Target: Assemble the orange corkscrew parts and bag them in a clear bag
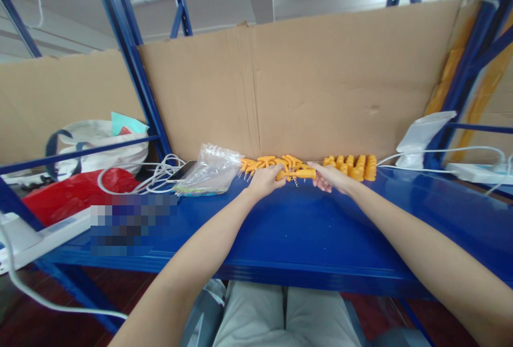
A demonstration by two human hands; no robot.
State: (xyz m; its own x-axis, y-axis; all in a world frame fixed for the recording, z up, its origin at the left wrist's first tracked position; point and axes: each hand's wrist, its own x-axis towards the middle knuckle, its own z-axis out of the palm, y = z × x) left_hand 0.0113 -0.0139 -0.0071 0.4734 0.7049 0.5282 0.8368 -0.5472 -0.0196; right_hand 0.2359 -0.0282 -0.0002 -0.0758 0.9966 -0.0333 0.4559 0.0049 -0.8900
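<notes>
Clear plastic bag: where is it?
Head view, left of centre: the clear plastic bag lies on the blue table, between the white cables and the orange corkscrews.

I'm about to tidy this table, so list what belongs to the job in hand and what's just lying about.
Job in hand:
- yellow piece at the left hand and right hand
- yellow corkscrew pieces with metal spirals
- grouped yellow cylinders, apparently

Just lying about, apparently:
- red bag
- white fabric bag
- clear plastic bag
- white pouch at right
</notes>
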